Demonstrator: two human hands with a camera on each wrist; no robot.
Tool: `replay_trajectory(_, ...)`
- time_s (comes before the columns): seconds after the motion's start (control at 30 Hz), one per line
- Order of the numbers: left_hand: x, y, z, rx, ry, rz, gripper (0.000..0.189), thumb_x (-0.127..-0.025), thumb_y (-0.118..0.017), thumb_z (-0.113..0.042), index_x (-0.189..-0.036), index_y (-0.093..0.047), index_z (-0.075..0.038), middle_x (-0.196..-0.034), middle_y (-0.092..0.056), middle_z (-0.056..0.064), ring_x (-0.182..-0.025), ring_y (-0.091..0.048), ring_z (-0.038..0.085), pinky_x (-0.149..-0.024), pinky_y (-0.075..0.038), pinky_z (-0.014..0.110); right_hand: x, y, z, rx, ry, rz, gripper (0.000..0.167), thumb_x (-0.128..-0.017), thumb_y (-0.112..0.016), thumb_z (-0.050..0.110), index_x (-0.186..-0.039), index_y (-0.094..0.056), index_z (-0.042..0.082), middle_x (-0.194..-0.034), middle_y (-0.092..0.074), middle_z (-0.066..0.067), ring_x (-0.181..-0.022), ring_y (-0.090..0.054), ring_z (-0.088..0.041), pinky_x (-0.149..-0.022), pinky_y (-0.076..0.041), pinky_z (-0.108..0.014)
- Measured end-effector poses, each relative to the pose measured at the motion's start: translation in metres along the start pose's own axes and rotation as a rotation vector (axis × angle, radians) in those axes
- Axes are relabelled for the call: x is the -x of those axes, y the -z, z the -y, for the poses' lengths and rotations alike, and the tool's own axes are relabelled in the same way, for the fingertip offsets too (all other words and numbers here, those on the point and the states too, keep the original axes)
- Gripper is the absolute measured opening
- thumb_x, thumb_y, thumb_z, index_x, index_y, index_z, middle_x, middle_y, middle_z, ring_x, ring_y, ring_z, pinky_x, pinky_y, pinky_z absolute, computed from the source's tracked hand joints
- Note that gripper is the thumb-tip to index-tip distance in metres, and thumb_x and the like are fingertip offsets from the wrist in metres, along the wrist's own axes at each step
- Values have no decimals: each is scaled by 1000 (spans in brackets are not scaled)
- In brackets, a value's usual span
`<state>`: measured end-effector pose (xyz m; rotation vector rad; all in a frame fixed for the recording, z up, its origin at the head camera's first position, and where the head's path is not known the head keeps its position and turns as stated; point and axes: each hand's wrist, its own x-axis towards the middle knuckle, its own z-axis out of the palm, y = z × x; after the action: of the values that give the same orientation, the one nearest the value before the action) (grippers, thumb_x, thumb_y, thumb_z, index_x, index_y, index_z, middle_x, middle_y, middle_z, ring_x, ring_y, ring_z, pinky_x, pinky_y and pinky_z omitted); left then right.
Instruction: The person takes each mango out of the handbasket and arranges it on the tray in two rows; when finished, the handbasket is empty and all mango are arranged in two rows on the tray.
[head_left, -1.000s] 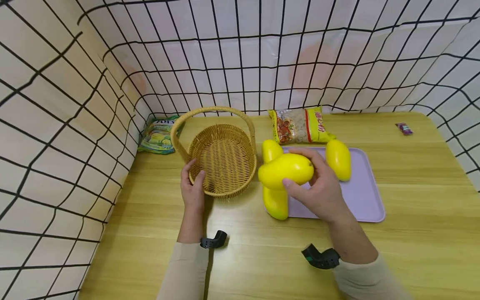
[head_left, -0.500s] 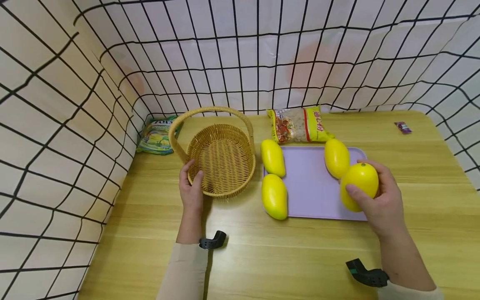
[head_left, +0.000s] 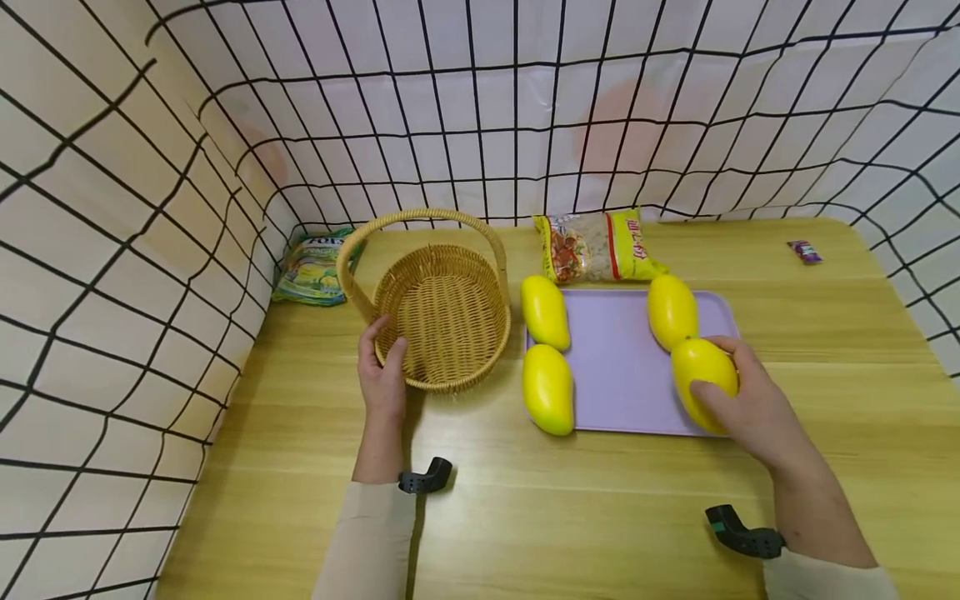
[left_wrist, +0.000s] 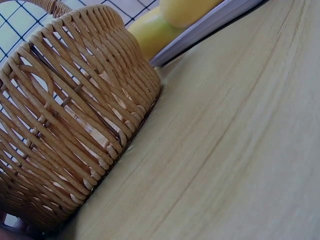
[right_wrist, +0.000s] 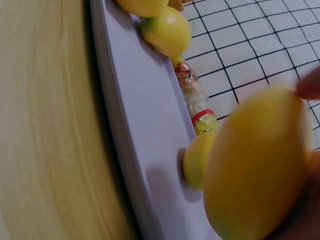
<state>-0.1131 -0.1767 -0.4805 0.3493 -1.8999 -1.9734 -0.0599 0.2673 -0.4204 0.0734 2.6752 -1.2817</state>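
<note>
My left hand (head_left: 384, 375) grips the near left rim of a round wicker basket (head_left: 450, 333), thumb inside and fingers outside. The basket stands on the table with its arched handle up and nothing inside. My right hand (head_left: 757, 408) holds a yellow mango (head_left: 703, 379) at the near right corner of a lilac tray (head_left: 615, 367). In the right wrist view this mango (right_wrist: 260, 165) looks slightly above the tray, over a shadow. Three other mangoes lie on the tray: one far left (head_left: 545, 311), one near left (head_left: 547, 389) and one far right (head_left: 672, 312).
Behind the tray lies a yellow and clear food bag (head_left: 596, 247). A green packet (head_left: 318, 268) rests left of the basket. One small purple wrapped item (head_left: 805, 252) lies at the far right. A black grid-patterned wall covering (head_left: 517, 108) surrounds the wooden table (head_left: 525, 517).
My right hand has carried the mango rightward from the tray's left side, then lowered it toward the near right corner. My left hand stays on the basket.
</note>
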Motion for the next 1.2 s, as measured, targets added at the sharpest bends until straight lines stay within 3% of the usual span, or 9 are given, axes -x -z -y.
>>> replay_trajectory(0.1,-1,-1,1,7,-4,3,44,-97,-59,-8,-140,-54,-5,-156,-43,11,-147,-36,25,-122,-28,46,-5,-2,0,105,-36,7,83,-96,-65,48,-158,-27,9,-140,-40,-30,-109,-47,-40,-76,-43,-36)
replay_trajectory(0.27,-1,-2,1,16,-6,4,44,-97,-59,-7,-140,-54,-5,-155,-43,10,-146,-37,24,-121,-30,44,-11,-6,0,176,-109,35,97,-90,-65,65,-158,-27,8,-142,-44,-31,-115,-48,-45,-75,-49,-42)
replay_trajectory(0.57,0,-2,-1,1,4,17,44,-98,-58,-11,-142,-53,-7,-157,-40,8,-149,-33,21,-122,-28,45,-16,-12,-2,267,-96,27,94,-89,-62,70,-153,-36,5,-131,-52,-30,-104,-54,-42,-73,-49,-42)
replay_trajectory(1.2,1,-2,-1,13,-17,6,43,-98,-58,-8,-140,-53,-4,-155,-43,11,-147,-36,24,-121,-29,47,-22,-21,3,294,-106,15,94,-90,-56,74,-150,-39,3,-134,-52,-31,-110,-53,-46,-77,-51,-52)
